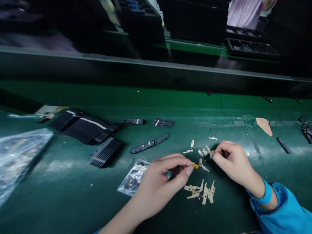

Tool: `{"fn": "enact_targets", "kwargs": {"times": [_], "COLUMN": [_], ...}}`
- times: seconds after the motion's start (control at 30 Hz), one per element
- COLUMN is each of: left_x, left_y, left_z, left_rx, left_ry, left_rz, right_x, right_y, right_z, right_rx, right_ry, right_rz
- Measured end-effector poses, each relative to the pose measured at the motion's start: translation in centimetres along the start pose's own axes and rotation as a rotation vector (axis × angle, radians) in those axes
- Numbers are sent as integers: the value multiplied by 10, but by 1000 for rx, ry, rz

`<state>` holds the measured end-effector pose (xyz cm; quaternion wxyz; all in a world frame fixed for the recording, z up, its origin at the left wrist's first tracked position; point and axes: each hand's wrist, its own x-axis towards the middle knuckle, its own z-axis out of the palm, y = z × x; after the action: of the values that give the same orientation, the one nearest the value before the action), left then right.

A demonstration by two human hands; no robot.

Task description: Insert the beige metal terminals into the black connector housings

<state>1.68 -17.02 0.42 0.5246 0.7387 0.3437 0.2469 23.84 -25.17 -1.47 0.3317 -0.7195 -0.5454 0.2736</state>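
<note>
My left hand (pixel 162 183) is closed in a pinch on a small yellow part (pixel 195 165) that pokes out past the fingertips. To its right, my right hand (pixel 234 162) is also pinched, its fingertips around a small pale piece (pixel 211 154). Beneath and between the hands lie several loose cream-coloured pieces (pixel 201 152), flat and with small holes. A denser pile of cream pieces (pixel 206 193) lies nearer to me. A clear plastic bag (pixel 133 178) of small parts is partly hidden behind my left hand.
Long black strips (pixel 149 143) and a stack of black strips (pixel 106 152) lie on the green table (pixel 60 198). A larger clear bag (pixel 21 152) is at the left. A dark rail (pixel 146 70) runs across the back; beyond it are black trays (pixel 252 47) and a person in pink (pixel 245 13).
</note>
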Motion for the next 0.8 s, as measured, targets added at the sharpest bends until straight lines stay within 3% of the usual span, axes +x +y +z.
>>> {"fn": "enact_targets", "kwargs": {"times": [0.07, 0.13, 0.3, 0.4, 0.5, 0.6, 0.7, 0.8], "left_x": [0, 0, -2, -1, 0, 1, 2, 2], "left_y": [0, -2, -15, -23, -26, -24, -16, -10], "left_z": [-1, 0, 5, 5, 3, 2, 4, 9], "left_rx": [-37, -47, 122, 255, 325, 310, 199, 41], "left_ry": [27, 46, 112, 166, 186, 194, 128, -48], "left_rz": [4, 18, 212, 341, 376, 324, 153, -8], "right_x": [1, 1, -5, -7, -8, -8, -11, -16], "right_y": [-1, -4, -13, -13, -10, -10, -12, -16], "right_z": [-2, 0, 12, 17, 15, 11, 10, 15], "right_rx": [-6, 170, 940, 1138, 1210, 1164, 981, 784], "right_ry": [18, -49, -626, -741, -705, -616, -416, -160], "right_rz": [-22, 27, 520, 637, 621, 513, 350, 172]}}
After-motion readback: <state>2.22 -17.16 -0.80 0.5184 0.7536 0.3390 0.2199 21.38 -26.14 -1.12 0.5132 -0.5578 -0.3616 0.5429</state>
